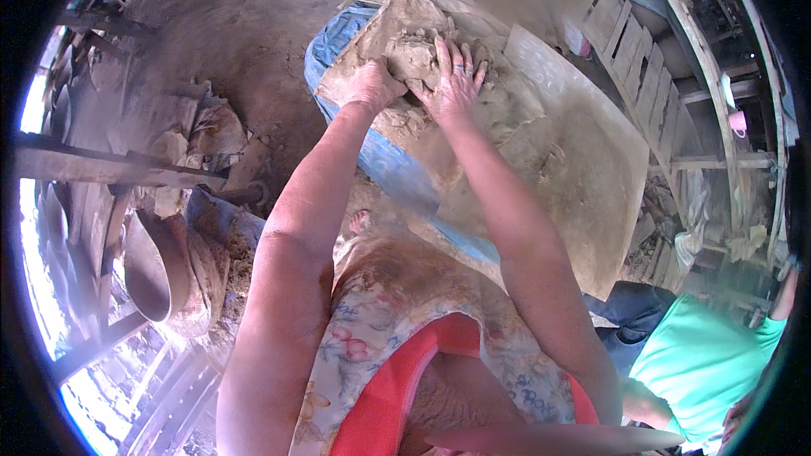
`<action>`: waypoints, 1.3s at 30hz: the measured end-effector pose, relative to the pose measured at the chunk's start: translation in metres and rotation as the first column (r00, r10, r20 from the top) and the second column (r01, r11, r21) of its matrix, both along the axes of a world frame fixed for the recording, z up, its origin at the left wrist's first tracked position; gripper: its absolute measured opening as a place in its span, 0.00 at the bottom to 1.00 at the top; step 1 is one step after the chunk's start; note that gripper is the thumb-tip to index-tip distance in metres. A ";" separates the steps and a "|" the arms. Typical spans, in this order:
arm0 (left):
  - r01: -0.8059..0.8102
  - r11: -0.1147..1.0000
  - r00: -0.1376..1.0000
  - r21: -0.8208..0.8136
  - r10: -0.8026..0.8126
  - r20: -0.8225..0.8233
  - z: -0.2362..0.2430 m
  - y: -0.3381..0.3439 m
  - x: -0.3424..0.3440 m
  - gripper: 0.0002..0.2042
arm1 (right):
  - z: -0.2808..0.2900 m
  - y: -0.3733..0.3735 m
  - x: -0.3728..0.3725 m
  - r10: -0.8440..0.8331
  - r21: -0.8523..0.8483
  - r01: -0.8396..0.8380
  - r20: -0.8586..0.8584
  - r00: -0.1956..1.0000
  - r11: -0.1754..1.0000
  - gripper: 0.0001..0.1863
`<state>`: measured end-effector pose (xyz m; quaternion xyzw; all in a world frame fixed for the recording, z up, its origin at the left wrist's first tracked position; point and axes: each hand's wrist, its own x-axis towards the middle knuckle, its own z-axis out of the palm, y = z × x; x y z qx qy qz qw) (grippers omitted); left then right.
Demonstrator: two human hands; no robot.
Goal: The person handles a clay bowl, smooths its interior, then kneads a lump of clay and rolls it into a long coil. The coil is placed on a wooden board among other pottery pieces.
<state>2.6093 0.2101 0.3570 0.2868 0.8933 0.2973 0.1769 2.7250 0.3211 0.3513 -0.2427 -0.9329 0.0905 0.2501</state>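
both bare hands are up at the far end of the work surface, down on a lumpy mass of grey-brown clay (414, 55). the right hand (454, 80) lies across it, palm side down, fingers spread, with a ring (459, 67) on one of them. just to its left, the left hand (372, 84) presses in at the near left edge of the clay, thumb pointing toward the right hand; its fingertips are hidden, so i can't tell whether it grips a piece. the hands sit close, a little apart, with clay between them.

the clay sits on a smeared, mud-coloured sheet, and blue plastic (338, 42) pokes out along the left side. to the right stretches a wide pale board (591, 152), dusty and smudged. below the arms there's a floral garment (372, 321), stained brown across the lap, and a bare foot (361, 219) peeks out just beyond it.

over on the left, a rounded basin (156, 270) tips on its side below a wooden beam (110, 160). far right, a pink cup (738, 123) hangs by a wooden frame, and at lower right there's a co-worker in a green shirt (705, 367) and dark trousers.
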 end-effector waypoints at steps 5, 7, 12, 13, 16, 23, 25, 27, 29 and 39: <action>-0.037 0.951 0.966 0.306 -0.044 0.254 -0.012 -0.021 0.020 0.22 | 0.001 0.001 0.003 0.040 0.016 -0.040 -0.025 0.999 0.999 0.53; -0.066 0.900 0.933 0.430 -0.097 0.347 -0.008 -0.031 0.038 0.18 | 0.001 0.003 0.004 0.032 0.027 -0.033 0.010 0.999 0.999 0.54; -0.322 0.719 0.857 0.616 -0.055 0.513 0.054 -0.044 0.061 0.14 | 0.004 0.002 0.005 0.049 -0.034 -0.047 0.056 0.997 0.998 0.56; -0.302 0.692 0.899 0.656 -0.023 0.438 0.076 -0.041 0.057 0.12 | 0.006 0.003 0.006 0.068 -0.038 -0.065 0.070 0.995 0.997 0.56; 0.070 0.609 0.997 0.790 -0.067 -0.037 0.155 -0.035 0.041 0.11 | 0.019 0.010 0.009 0.140 -0.145 -0.123 0.108 0.984 0.982 0.56; 0.648 0.102 0.727 0.755 0.212 -0.653 0.278 -0.020 0.038 0.08 | 0.032 0.037 0.050 0.173 -0.446 -0.284 -0.273 0.946 0.849 0.38; 0.370 0.389 0.593 0.844 0.600 -0.537 0.211 -0.002 0.046 0.06 | 0.024 0.031 0.062 0.085 -0.453 -0.191 -0.243 0.966 0.871 0.38; 0.426 0.836 0.504 0.347 0.099 -0.858 0.117 0.009 0.071 0.19 | 0.020 0.024 0.067 0.108 -0.452 -0.267 -0.348 0.931 0.851 0.38; 0.336 0.896 0.697 0.289 -0.030 -0.717 0.050 0.008 0.066 0.22 | 0.024 0.019 0.067 0.100 -0.403 -0.229 -0.315 0.944 0.886 0.38; 0.088 0.698 0.995 0.711 -0.101 -0.024 0.117 -0.017 0.004 0.24 | 0.070 -0.012 0.014 -0.155 0.532 -0.117 0.438 0.885 0.838 0.31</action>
